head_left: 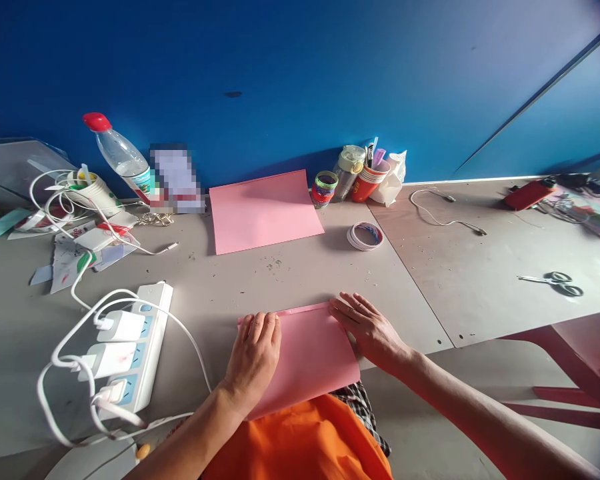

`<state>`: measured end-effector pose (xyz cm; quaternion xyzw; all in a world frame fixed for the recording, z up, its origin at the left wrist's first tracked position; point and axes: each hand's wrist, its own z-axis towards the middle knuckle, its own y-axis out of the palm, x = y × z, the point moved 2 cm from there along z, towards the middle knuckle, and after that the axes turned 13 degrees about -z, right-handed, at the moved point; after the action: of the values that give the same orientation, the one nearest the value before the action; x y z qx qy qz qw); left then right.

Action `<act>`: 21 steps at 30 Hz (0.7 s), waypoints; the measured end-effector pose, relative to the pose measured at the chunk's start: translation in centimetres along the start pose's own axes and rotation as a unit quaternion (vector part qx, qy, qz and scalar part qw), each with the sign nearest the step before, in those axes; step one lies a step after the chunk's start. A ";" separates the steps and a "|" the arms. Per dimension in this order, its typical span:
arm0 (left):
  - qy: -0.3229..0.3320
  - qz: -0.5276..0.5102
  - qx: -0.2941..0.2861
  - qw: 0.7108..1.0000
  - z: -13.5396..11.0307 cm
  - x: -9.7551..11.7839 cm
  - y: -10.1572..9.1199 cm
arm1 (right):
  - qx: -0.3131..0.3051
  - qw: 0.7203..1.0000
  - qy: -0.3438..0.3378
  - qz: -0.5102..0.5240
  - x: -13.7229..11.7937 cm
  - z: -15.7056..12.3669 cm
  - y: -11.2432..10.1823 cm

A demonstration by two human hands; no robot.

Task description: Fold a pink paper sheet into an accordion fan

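Observation:
A pink sheet of paper (313,353) lies over the table's near edge, its front end reaching towards my lap. Along its far edge runs a narrow folded strip. At the far left corner my left hand (257,353) has its fingers bent over the sheet, closed on it; the thumb is hidden. My right hand (370,327) rests at the far right corner, fingers stretched out flat across the fold. Another pink sheet (265,213) lies farther back near the blue wall. To its right sits a roll of tape (365,236) on its side.
On the left stands a white power strip (150,347) with plugged-in chargers and looping cables. Behind it are a bottle (123,157) and a paper cup (97,193). Tape rolls (324,189) and red cups (367,180) stand at the wall. Scissors (555,281) lie far right.

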<state>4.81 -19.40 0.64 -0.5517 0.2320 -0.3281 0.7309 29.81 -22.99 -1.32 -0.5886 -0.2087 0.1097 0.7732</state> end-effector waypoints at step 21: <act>-0.016 -0.015 -0.033 0.999 -0.1 0.1 0.4 | -0.057 0.993 0.028 0.102 -7.8 5.3 -0.3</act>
<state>4.90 -19.46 0.27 -0.5837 0.2227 -0.3224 0.7112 20.43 -21.70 -1.37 -0.6526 -0.1314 0.1596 0.7289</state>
